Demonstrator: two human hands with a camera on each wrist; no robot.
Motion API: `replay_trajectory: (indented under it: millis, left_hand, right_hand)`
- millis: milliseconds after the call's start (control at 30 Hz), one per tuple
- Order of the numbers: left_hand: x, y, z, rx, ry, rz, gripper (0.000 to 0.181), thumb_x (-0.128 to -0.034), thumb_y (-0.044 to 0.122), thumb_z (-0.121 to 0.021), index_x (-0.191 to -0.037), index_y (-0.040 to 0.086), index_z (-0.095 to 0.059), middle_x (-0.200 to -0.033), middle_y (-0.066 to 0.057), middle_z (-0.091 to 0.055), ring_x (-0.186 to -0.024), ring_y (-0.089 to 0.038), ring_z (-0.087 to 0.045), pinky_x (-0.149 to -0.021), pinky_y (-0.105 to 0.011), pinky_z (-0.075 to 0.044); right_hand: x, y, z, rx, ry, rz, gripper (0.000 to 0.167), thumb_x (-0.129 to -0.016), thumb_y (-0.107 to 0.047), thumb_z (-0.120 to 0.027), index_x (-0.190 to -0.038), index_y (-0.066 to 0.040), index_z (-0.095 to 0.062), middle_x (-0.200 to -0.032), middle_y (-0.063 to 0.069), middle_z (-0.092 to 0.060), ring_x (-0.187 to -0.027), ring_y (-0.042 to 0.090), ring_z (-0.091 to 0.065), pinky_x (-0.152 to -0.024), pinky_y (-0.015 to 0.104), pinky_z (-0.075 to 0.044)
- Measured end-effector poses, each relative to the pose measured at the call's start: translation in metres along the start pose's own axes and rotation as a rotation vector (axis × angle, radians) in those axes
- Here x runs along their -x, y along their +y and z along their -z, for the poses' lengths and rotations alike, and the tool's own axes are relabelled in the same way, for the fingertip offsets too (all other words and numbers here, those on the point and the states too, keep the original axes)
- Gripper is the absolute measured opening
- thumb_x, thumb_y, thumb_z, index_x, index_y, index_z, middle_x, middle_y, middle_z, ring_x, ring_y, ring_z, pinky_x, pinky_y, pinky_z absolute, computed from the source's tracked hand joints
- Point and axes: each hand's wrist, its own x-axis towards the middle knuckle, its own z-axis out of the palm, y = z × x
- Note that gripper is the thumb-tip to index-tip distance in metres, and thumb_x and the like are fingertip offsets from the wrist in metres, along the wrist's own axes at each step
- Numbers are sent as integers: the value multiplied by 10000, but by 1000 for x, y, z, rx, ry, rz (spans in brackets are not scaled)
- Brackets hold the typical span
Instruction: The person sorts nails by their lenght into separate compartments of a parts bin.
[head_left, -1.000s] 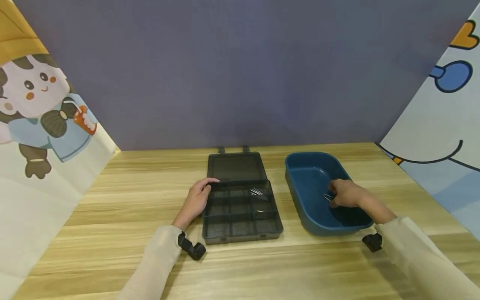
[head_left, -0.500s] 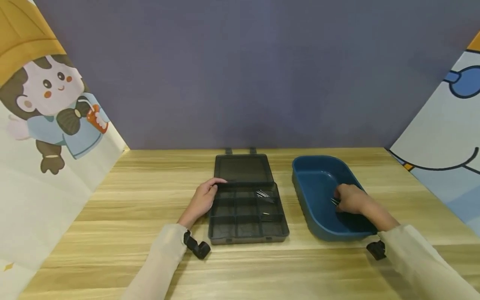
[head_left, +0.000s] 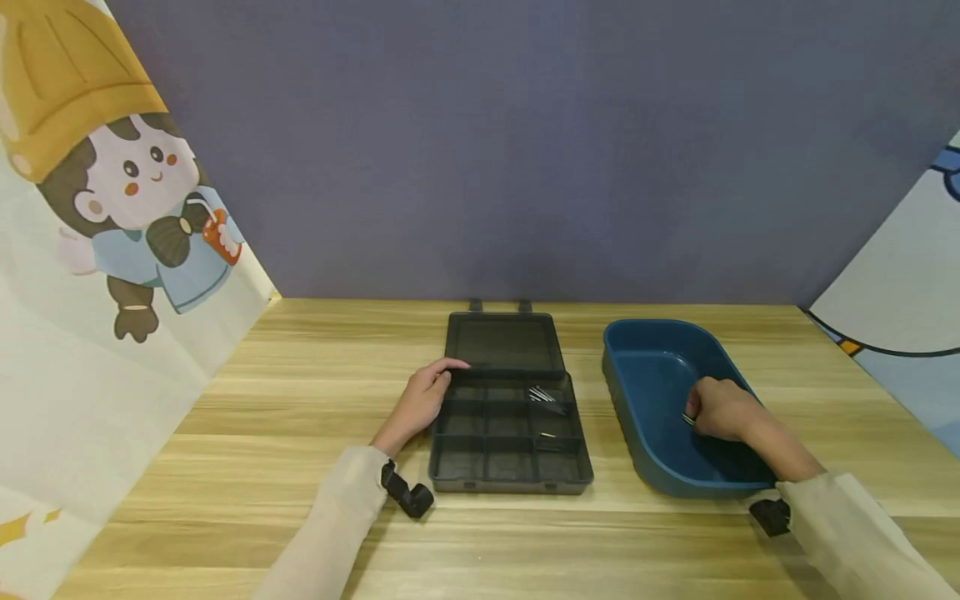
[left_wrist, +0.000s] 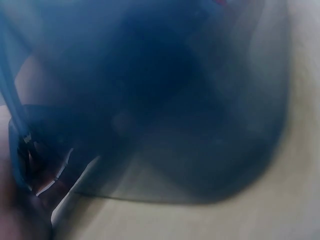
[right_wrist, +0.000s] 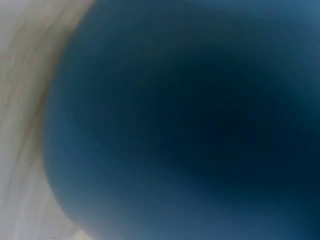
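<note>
My left hand (head_left: 422,400) rests on the left side of a dark, see-through compartment box (head_left: 510,486), its index finger lying along the back left corner. The box's lid (head_left: 504,340) is folded back flat. Several thin silvery metal pins (head_left: 542,395) lie in the back right compartment, and a small gold-tinted pin (head_left: 548,435) in the compartment in front of it. My right hand (head_left: 723,408) is down inside a blue plastic bin (head_left: 637,433), fingers curled around thin metal pins (head_left: 688,419) whose ends stick out at the fingertips. Their exact kind is too small to tell.
Both containers stand on a wood-grain table (head_left: 315,392), bin to the right of box. A grey-blue panel (head_left: 510,150) rises behind, with cartoon-printed sheets at both sides. The left wrist view shows the box's dark plastic (left_wrist: 200,150) blurred; the right, the bin's blurred wall (right_wrist: 100,125).
The whole head view has shifted, moving the scene rightward. In the bin, my right fingers have closed in on the pins, which have come slightly nearer. My left hand stays against the box.
</note>
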Motion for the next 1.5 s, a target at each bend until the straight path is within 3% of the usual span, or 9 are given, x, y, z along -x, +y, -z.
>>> replay_trajectory:
  millis: [367,1167,1500]
  left_hand:
    - [2,-1,-2,5,10,-11,333,-1000,38,-377,-1225,68,-621,-525,29,-321,-435,-74,-264,-531,-264,-333]
    - [3,-1,-4,1,4,26,340,-1013,72,-365,-1242,94,-616,-499,19,-317,-426,-118,-270,-481,-250,-311]
    - [1,-2,-2,-9,25,13,342,-1009,77,-367,-1235,98,-622,-517,19,-320,-441,-116,-271,-550,-287,-340]
  right_hand:
    - [4,-2,1,0,-29,-23,71,-722,-22,-654,-756,-44,-596,-728,55,-562,-638,193,-493,-575,313,-405]
    - [10,-4,-6,-8,17,0,63,-717,-14,-654,-739,-23,-596,-690,34,-547,-608,180,-476,-560,300,-387]
    - [12,-11,2,3,55,25,83,-716,-15,-660,-708,-53,-587,-677,25,-549,-607,176,-474,-573,306,-396]
